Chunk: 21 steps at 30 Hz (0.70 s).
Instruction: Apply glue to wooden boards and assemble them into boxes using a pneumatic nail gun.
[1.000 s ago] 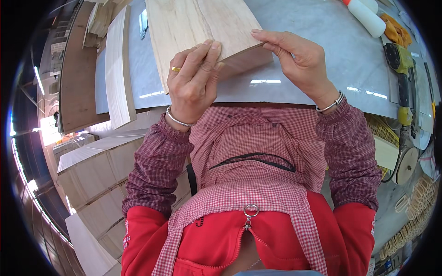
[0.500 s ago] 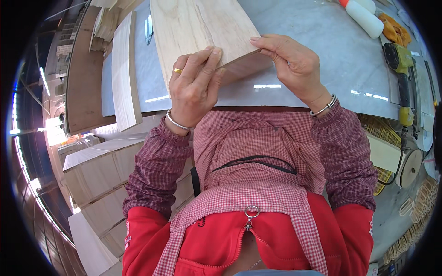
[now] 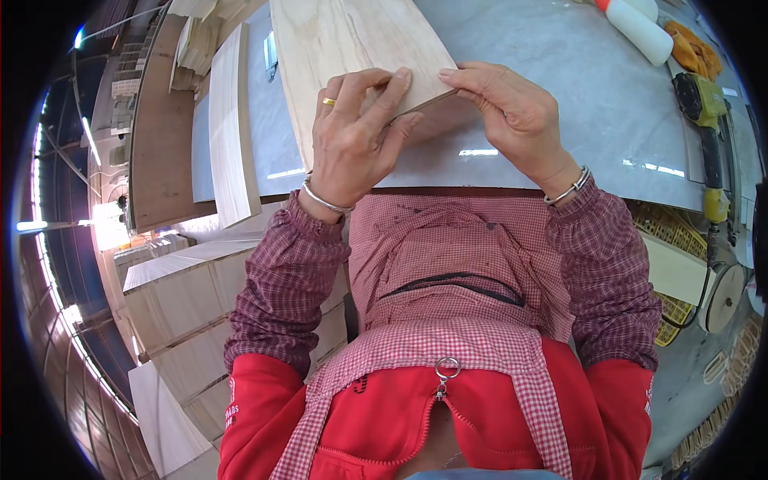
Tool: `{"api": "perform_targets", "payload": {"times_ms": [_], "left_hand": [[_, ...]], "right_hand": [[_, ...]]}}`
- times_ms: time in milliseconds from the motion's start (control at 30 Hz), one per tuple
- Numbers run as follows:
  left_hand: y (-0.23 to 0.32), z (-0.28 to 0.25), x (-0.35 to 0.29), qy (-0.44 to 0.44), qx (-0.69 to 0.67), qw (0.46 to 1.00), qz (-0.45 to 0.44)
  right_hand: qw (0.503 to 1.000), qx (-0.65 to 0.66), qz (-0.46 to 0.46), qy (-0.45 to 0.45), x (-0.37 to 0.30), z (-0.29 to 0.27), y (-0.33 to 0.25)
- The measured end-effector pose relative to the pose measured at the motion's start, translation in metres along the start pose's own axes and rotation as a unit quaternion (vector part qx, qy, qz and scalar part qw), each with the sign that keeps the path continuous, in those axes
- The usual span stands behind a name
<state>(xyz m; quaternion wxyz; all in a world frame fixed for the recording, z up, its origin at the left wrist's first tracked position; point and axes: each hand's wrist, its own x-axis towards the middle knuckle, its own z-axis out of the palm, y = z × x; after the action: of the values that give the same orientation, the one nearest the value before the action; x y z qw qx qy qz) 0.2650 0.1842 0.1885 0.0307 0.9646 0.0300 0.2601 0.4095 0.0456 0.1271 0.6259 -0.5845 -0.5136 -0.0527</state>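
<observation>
Red-and-white checked cloth is covering the person's front, an apron (image 3: 460, 332) hanging over a red top (image 3: 268, 408), and purple plaid sleeves (image 3: 276, 280) are running down both forearms to a silvery bracelet (image 3: 324, 200) at each wrist. The left hand (image 3: 352, 140) is wearing a gold ring (image 3: 329, 102) and laying its fingertips on a pale wooden board (image 3: 364, 40); its fingers are bending loosely, and its thumb is standing apart from them by the near edge, though I cannot tell whether it is pressing there. The right hand (image 3: 516, 120) is pinching the board's near right corner, its thumb lying on top and its other fingers curling in underneath. That board is reaching away over a glossy grey table (image 3: 560, 68), its far end running out of sight; how much of it is resting on the surface I cannot tell. Beside the person, on the left, pale wooden pieces (image 3: 192, 296) are sitting in a stack, and a long strip of wood (image 3: 230, 128) is jutting past the table's near edge. Over on the right, a yellow-and-black power tool (image 3: 701, 104) is lying near the table's side. Farther off, a white bottle (image 3: 640, 34) is lying just beside an orange cloth (image 3: 691, 50)
</observation>
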Motion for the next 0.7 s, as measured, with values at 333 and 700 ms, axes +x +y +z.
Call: {"api": "perform_targets", "payload": {"times_ms": [333, 700], "left_hand": [[0.003, 0.004, -0.005, -0.013, -0.057, 0.998, -0.012], [-0.001, 0.009, -0.004, -0.004, -0.053, 0.998, 0.017]], "right_hand": [[0.995, 0.055, 0.071, -0.036, -0.003, -0.002, -0.003], [0.972, 0.141, 0.178, 0.056, -0.020, 0.004, -0.006]]}}
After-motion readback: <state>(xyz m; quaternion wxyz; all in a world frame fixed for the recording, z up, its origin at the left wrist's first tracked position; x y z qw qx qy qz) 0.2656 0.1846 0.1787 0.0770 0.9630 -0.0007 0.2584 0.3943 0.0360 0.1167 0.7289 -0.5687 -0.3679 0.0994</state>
